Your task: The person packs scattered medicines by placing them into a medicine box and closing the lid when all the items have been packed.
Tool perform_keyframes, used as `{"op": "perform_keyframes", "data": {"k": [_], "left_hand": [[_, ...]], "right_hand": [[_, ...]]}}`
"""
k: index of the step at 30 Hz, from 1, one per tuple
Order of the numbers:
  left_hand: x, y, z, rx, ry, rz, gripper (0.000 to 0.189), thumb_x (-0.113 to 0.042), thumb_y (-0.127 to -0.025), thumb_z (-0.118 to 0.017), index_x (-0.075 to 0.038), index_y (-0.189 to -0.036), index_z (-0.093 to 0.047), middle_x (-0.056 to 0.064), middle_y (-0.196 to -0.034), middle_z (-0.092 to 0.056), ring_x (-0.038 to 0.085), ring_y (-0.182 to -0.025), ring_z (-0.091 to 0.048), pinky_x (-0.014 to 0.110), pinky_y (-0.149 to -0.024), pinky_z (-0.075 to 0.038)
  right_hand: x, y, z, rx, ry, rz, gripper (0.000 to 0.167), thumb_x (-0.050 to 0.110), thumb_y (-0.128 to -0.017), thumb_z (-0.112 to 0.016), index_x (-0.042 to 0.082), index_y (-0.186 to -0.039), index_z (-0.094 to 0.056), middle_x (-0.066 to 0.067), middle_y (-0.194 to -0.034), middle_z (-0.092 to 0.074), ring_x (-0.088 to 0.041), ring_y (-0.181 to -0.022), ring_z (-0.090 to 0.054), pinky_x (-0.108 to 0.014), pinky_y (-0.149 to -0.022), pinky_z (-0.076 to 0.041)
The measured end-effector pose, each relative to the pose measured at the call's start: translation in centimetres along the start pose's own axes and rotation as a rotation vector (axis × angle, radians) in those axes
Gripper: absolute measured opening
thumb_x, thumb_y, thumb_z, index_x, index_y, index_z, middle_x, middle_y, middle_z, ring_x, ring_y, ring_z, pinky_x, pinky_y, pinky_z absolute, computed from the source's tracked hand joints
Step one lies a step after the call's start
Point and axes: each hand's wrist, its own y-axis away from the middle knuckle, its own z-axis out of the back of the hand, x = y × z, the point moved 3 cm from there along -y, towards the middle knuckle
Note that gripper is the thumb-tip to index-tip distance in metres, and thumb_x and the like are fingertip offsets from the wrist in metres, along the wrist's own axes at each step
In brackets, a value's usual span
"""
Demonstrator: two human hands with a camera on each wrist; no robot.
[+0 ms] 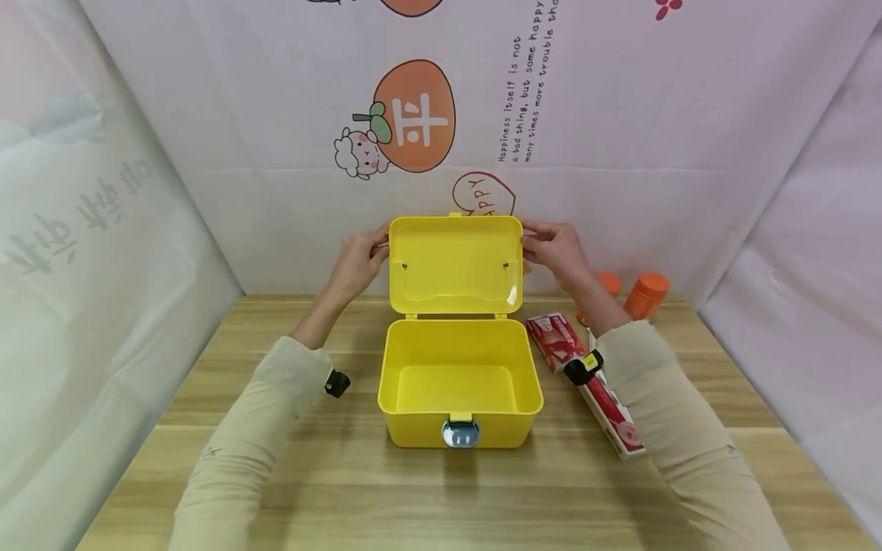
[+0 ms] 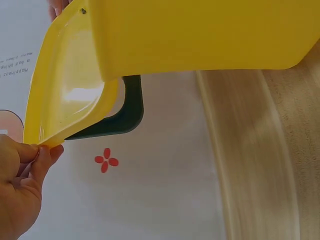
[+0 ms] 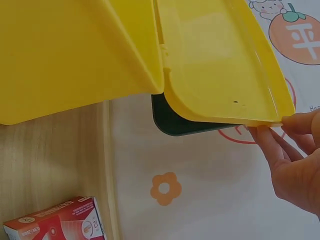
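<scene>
A yellow plastic storage box (image 1: 461, 428) stands on the wooden table with its lid (image 1: 455, 264) raised upright on the rear hinges. Its inside is bare, and a grey-blue latch (image 1: 460, 434) hangs at the front. My left hand (image 1: 360, 260) pinches the lid's left edge near the upper corner; the left wrist view shows thumb and fingers on the rim. On the opposite side my right hand (image 1: 556, 249) pinches the lid's right edge between thumb and fingers. Behind the lid shows a dark green handle (image 3: 172, 117).
Right of the box lie a red and white carton (image 1: 554, 337) and a long red and white box (image 1: 613, 417), partly under the right forearm. Two orange-capped containers (image 1: 648, 295) are by the back edge. A printed cloth (image 1: 276, 191) hangs behind the table.
</scene>
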Motion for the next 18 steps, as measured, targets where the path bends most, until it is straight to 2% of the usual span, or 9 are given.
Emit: {"op": "perform_keyframes", "data": {"k": [4,11,14,18], "left_hand": [[0.8,0.0,-0.6,0.004,0.023,0.014,0.047,-0.003,-0.098,-0.060,-0.005,-0.144,-0.052,0.020,-0.126,-0.069,0.028,-0.094,-0.074,0.024,-0.069,-0.053],[1.8,0.0,-1.3,0.002,0.045,0.034,0.047,-0.002,-0.099,-0.058,-0.003,-0.145,-0.050,0.020,-0.128,-0.067,0.027,-0.080,-0.072,0.016,-0.059,-0.044],[2.1,0.0,-1.6,-0.006,0.052,0.034,0.046,-0.002,-0.099,-0.058,-0.003,-0.144,-0.050,0.021,-0.128,-0.067,0.025,-0.076,-0.071,0.014,-0.057,-0.042],[2.5,0.0,-2.0,-0.008,0.057,0.045,0.046,-0.003,-0.099,-0.058,-0.002,-0.144,-0.051,0.021,-0.126,-0.068,0.023,-0.062,-0.061,0.016,-0.054,-0.038]], "right_hand": [[-0.7,-0.4,-0.3,-0.004,0.038,-0.018,0.043,0.010,-0.099,-0.060,0.009,-0.142,-0.056,-0.020,-0.134,-0.063,-0.014,-0.101,-0.072,-0.031,-0.089,-0.056],[-1.6,-1.1,-0.6,0.004,0.061,-0.030,0.044,0.007,-0.099,-0.058,0.009,-0.143,-0.054,-0.020,-0.135,-0.062,-0.028,-0.117,-0.067,-0.037,-0.096,-0.054],[-1.9,-1.2,-0.6,0.007,0.068,-0.024,0.044,0.007,-0.099,-0.059,0.009,-0.143,-0.054,-0.021,-0.135,-0.062,-0.023,-0.110,-0.070,-0.035,-0.095,-0.054],[-2.4,-1.3,-0.8,0.025,0.066,-0.011,0.044,0.006,-0.099,-0.059,0.007,-0.142,-0.054,-0.024,-0.134,-0.062,-0.009,-0.090,-0.072,-0.025,-0.085,-0.059]]}}
